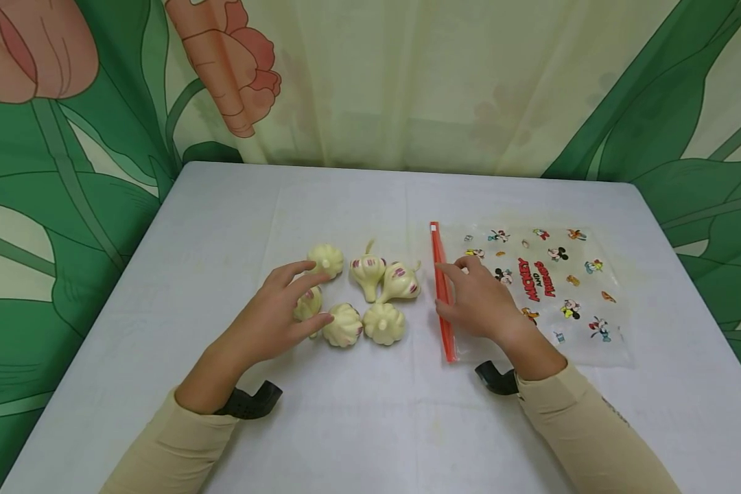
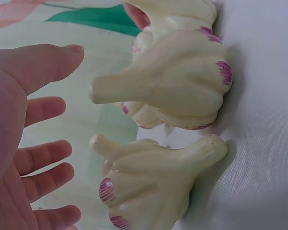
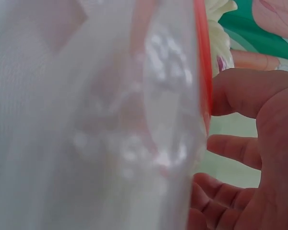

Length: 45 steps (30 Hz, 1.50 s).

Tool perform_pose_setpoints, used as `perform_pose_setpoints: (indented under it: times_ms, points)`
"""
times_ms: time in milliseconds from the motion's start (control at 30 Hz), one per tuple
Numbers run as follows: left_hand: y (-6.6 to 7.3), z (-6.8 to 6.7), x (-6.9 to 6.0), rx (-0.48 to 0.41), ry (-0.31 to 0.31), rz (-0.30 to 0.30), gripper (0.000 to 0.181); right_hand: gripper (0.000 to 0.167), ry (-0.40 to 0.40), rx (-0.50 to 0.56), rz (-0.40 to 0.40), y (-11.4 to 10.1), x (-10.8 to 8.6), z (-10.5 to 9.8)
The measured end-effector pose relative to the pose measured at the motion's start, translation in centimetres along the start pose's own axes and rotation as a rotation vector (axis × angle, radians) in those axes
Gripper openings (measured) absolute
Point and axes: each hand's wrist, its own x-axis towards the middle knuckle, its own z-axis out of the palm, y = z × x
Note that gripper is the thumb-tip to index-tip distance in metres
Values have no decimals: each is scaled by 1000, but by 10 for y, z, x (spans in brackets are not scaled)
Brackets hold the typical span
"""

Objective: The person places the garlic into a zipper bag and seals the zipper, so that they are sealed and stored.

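Note:
Several garlic bulbs, pale with purple streaks, lie grouped on the white table; one bulb [image 1: 344, 324] is beside my left thumb. My left hand [image 1: 265, 315] is over the group's left side, fingers spread and slightly bent. In the left wrist view, my left hand [image 2: 29, 139] stands apart from the nearest bulb [image 2: 182, 81]. To the right lies a clear printed zip bag [image 1: 568, 329] with a red closure strip [image 1: 442, 295]. My right hand [image 1: 481, 302] rests at that strip, thumb and fingers apart. The right wrist view shows my right hand [image 3: 264, 143] touching the strip [image 3: 204, 62].
A white cloth covers the table [image 1: 358, 425]. Behind it hangs a pale curtain [image 1: 407, 82] with green leaves and pink flowers. A black strap piece [image 1: 256, 401] shows at my left wrist, another [image 1: 496, 379] at my right.

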Motion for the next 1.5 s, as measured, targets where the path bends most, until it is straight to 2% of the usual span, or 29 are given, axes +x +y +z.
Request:
perform_pose_setpoints:
  times_ms: [300,633,800,1033,1233,1500]
  points:
    - [1,2,-1,0,7,14,59,61,-26,87,30,3,-3,-8]
    - [2,2,-1,-1,7,21,57,42,-38,118,53,7,-4,-16]
    - [3,0,-2,-4,4,30,55,35,22,171,51,10,-5,-17]
    - [3,0,-2,-7,3,39,53,26,100,189,30,14,-6,-19]
    - [1,1,-2,1,14,58,52,33,80,209,14,18,-5,-21]
    - [0,2,-2,0,23,72,48,39,12,261,2,23,-4,-25]
